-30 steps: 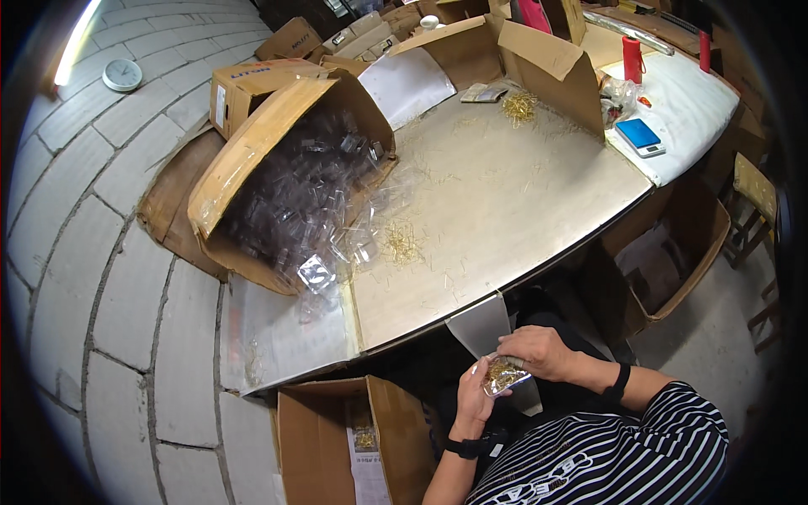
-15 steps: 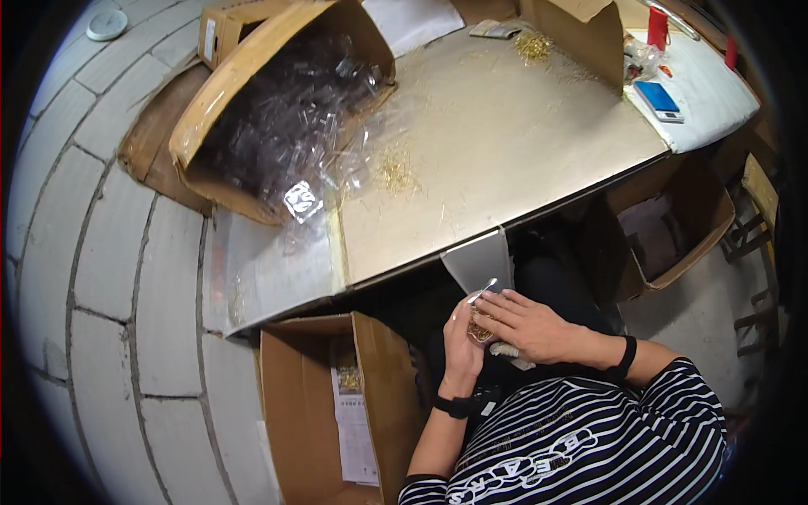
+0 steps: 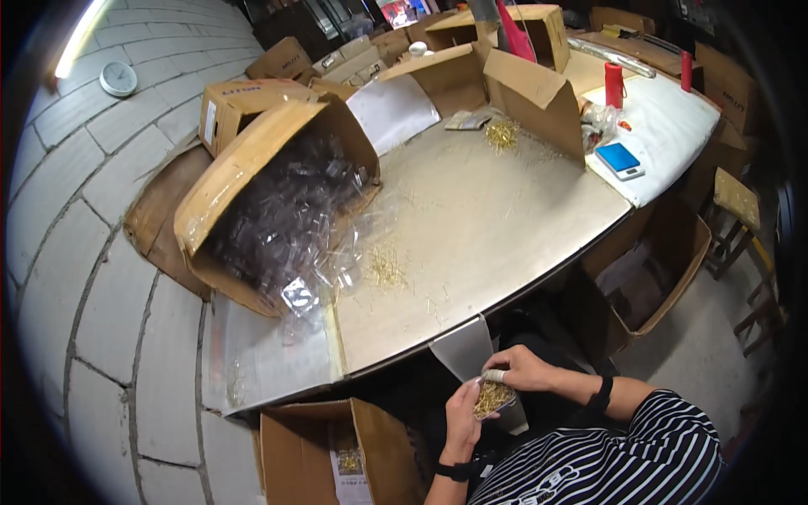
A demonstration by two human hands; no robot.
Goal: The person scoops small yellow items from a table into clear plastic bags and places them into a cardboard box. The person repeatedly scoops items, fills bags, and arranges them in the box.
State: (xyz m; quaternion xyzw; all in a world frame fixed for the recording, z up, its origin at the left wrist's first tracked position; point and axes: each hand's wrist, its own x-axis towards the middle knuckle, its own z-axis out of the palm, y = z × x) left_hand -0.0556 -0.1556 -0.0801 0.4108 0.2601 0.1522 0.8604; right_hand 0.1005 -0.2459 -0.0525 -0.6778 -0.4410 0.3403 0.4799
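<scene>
One small clear box [image 3: 492,398] filled with gold pins, held below the near edge of the desk [image 3: 505,227]: left hand [image 3: 462,414] cupped under its lower left end, right hand [image 3: 520,370] closed over its upper right end, long axis running lower left to upper right. On the desk: two loose heaps of gold pins, one [image 3: 385,268] toward the near left edge and one [image 3: 502,133] at the far side; one tipped carton [image 3: 244,168] spilling clear boxes at the left edge; one blue scale [image 3: 619,159] and two red cylinders [image 3: 613,84] toward the right end

small clear box [image 3: 495,399] partly hidden by hands
</scene>
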